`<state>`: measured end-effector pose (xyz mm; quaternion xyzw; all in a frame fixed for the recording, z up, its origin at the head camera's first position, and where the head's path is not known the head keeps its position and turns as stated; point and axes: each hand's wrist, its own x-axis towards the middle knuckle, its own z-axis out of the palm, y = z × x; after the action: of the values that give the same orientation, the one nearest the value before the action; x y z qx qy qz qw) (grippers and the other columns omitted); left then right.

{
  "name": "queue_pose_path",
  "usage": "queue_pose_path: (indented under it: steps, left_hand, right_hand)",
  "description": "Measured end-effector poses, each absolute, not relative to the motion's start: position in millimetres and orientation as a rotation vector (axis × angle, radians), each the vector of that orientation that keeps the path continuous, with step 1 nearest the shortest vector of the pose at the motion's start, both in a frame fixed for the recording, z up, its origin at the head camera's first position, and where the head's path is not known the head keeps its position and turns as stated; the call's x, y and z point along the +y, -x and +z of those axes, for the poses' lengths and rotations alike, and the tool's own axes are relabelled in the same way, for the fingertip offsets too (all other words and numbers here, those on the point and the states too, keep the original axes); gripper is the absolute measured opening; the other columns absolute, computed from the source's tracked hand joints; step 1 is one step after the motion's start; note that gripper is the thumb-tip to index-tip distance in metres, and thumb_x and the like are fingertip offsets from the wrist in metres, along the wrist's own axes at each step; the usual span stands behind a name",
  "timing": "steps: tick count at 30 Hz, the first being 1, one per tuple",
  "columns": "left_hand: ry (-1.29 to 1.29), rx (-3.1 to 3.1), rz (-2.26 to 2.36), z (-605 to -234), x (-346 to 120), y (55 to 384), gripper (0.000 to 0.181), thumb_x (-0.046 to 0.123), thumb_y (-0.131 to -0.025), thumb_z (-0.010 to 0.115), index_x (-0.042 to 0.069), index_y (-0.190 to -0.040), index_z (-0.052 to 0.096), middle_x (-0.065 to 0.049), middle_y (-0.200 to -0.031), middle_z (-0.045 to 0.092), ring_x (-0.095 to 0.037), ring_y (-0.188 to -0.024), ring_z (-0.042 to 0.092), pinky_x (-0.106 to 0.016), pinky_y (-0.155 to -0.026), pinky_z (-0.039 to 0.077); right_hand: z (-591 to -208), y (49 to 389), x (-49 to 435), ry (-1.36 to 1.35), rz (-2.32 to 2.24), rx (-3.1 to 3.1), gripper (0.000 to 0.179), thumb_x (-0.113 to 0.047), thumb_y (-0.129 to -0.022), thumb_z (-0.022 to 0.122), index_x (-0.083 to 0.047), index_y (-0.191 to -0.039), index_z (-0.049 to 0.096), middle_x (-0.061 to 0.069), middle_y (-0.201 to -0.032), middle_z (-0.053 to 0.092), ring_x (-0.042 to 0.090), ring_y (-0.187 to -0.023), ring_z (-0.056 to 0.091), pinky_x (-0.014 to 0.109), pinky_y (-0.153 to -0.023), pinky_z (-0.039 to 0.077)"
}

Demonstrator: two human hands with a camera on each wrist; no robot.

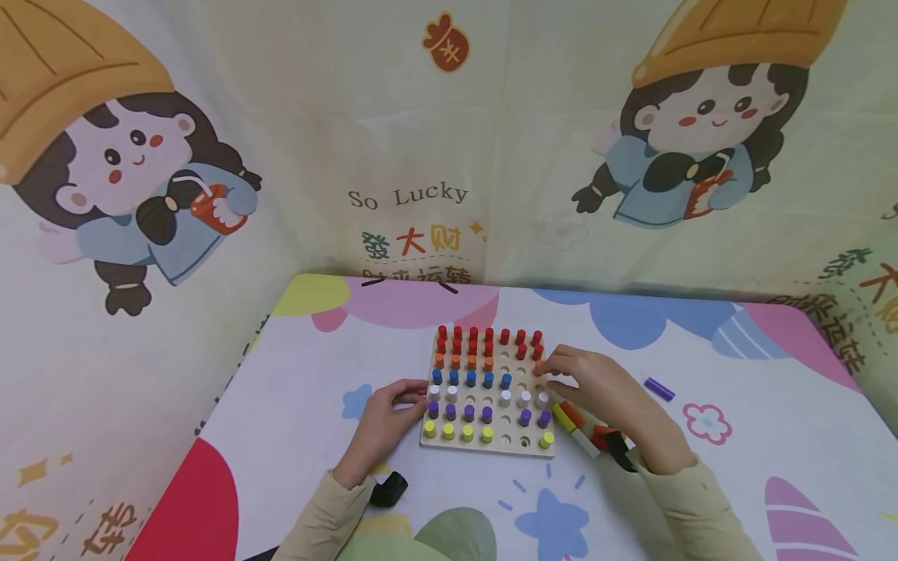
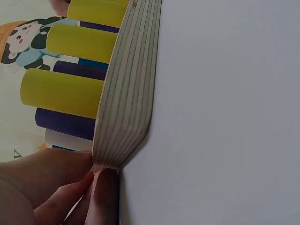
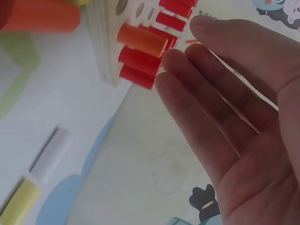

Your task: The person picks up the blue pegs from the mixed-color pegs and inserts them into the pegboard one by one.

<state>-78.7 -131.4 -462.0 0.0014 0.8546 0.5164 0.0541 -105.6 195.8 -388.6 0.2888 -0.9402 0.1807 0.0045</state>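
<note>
A wooden pegboard [image 1: 484,446] carries rows of red, orange, blue, white, purple and yellow pegs, with several holes bare. My left hand [image 1: 390,413] holds the board's left edge, and the left wrist view shows thumb and fingers pinching its layered side [image 2: 124,93] near a corner. At the right end of the orange row stands an orange peg [image 3: 143,41]. My right hand [image 3: 243,108] is at its top, fingers extended and thumb apart; whether the fingertips touch it is hard to tell. Nothing is gripped in the right palm.
Loose pegs lie right of the board under my right forearm: a yellow peg [image 1: 563,418], a white peg [image 1: 585,444] and some orange-red ones. A purple peg [image 1: 659,389] lies farther right. A printed cloth [image 1: 295,405] covers the table, and a patterned curtain [image 1: 533,140] stands behind.
</note>
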Motion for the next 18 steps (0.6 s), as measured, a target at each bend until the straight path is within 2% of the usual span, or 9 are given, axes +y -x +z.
queue_pose_path:
  steps: [18]
  left_hand:
    - [-0.006, 2.594, 1.572, -462.3, -132.0, 78.5, 0.028, 0.016, -0.092, 0.072, 0.014, -0.12, 0.069, 0.001, -0.109, 0.07, -0.012, -0.097, 0.065, -0.029, -0.086, 0.058]
  right_hand:
    - [-394.2, 99.9, 228.5, -0.854, 0.443, -2.943, 0.024, -0.009, -0.077, 0.084, -0.011, -0.099, 0.073, 0.001, -0.094, 0.068, 0.017, -0.083, 0.068, 0.035, -0.073, 0.06]
